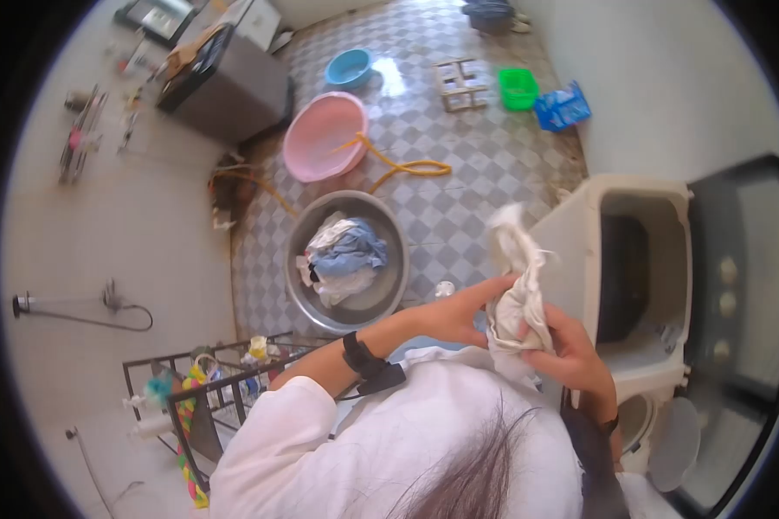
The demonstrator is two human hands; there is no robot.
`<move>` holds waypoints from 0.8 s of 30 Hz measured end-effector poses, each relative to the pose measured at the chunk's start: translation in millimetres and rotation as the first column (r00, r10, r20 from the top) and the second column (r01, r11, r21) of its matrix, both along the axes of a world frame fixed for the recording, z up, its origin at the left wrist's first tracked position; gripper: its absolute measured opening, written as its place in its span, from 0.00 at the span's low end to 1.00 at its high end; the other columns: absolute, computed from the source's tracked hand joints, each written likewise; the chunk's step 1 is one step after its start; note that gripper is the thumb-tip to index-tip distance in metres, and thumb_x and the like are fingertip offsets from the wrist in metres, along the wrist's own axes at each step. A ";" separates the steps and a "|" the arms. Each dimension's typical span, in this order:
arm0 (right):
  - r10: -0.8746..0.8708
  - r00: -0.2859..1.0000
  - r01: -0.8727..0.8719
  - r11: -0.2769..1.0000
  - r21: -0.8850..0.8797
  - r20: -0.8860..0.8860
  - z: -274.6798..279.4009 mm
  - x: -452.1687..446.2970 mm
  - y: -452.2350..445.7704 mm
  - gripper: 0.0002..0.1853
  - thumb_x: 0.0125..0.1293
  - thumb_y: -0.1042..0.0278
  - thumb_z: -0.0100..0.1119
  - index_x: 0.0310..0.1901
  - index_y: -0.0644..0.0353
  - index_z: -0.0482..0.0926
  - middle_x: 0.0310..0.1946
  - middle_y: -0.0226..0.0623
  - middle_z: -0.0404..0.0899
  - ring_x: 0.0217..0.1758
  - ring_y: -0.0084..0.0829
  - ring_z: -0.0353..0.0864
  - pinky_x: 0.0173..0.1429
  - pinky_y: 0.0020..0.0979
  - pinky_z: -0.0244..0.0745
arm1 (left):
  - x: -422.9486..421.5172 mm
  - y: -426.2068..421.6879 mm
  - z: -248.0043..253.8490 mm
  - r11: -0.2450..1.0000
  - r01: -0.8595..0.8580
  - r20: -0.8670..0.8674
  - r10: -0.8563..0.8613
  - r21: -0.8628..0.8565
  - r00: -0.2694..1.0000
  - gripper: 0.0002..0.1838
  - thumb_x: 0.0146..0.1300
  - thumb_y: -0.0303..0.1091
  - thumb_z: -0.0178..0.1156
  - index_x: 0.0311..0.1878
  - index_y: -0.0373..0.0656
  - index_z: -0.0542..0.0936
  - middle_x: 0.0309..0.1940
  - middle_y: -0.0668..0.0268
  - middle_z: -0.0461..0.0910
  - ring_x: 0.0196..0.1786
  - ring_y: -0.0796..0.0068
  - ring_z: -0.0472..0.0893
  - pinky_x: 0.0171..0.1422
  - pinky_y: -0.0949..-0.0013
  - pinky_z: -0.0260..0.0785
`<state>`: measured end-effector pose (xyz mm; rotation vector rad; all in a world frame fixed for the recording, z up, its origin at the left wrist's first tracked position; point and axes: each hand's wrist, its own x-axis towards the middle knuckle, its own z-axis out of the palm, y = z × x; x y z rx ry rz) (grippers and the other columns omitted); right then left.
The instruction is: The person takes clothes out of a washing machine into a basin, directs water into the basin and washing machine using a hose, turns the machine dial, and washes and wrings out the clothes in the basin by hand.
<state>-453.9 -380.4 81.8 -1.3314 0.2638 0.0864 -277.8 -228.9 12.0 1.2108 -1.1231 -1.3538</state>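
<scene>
A crumpled white cloth (519, 316) is held up in front of the chest, its loose end rising above the hands. My left hand (467, 311) is closed on its left side, with a black strap round the wrist. From the right, my right hand (571, 350) grips the lower part of the same cloth. Left of the hands, a large metal basin (394, 281) stands on the floor, with blue cloth (350, 249) and white cloth (346, 285) heaped inside. Close by on the right is an open cream-coloured machine (590, 259) with its dark lid raised.
Beyond the metal basin lie a pink basin (316, 143), a yellow hose (411, 166) and a blue basin (348, 67). A green basket (518, 89) and a blue bag (563, 108) sit by the right wall. A black rack (225, 389) stands at lower left.
</scene>
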 end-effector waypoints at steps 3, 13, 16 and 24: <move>0.175 0.984 -0.172 0.982 -0.073 0.035 -10.1 66.7 32.3 0.23 0.63 0.73 0.58 0.60 0.64 0.66 0.54 0.39 0.70 0.53 0.31 0.74 0.55 0.33 0.72 | 52.3 58.1 -12.9 0.987 -0.087 0.100 0.074 0.134 0.992 0.39 0.47 0.27 0.68 0.66 0.41 0.65 0.57 0.62 0.73 0.61 0.70 0.70 0.65 0.66 0.62; 0.237 0.877 -0.465 0.641 -0.611 -0.418 -57.2 163.8 -17.3 0.25 0.66 0.63 0.55 0.63 0.61 0.66 0.50 0.44 0.76 0.53 0.38 0.76 0.56 0.33 0.70 | 182.9 249.9 -150.4 0.282 -0.879 0.414 0.798 0.384 0.437 0.32 0.48 0.36 0.71 0.57 0.39 0.73 0.48 0.59 0.79 0.48 0.69 0.80 0.53 0.68 0.72; 0.180 0.814 -0.510 0.675 -0.533 -0.552 -62.9 193.4 -47.6 0.24 0.66 0.63 0.55 0.62 0.61 0.67 0.47 0.44 0.78 0.51 0.38 0.77 0.55 0.33 0.71 | 213.9 264.2 -175.2 0.008 -0.901 0.558 0.782 0.434 0.276 0.31 0.49 0.37 0.69 0.57 0.38 0.73 0.48 0.53 0.78 0.48 0.64 0.79 0.54 0.65 0.72; 0.124 0.772 -0.577 0.550 -0.605 -0.624 -105.5 335.6 -164.1 0.22 0.65 0.64 0.54 0.59 0.63 0.70 0.40 0.45 0.81 0.45 0.39 0.80 0.50 0.36 0.73 | 268.7 235.5 -264.6 0.078 -0.909 0.799 0.449 0.410 0.399 0.27 0.50 0.41 0.64 0.52 0.37 0.75 0.51 0.46 0.73 0.58 0.48 0.71 0.63 0.58 0.65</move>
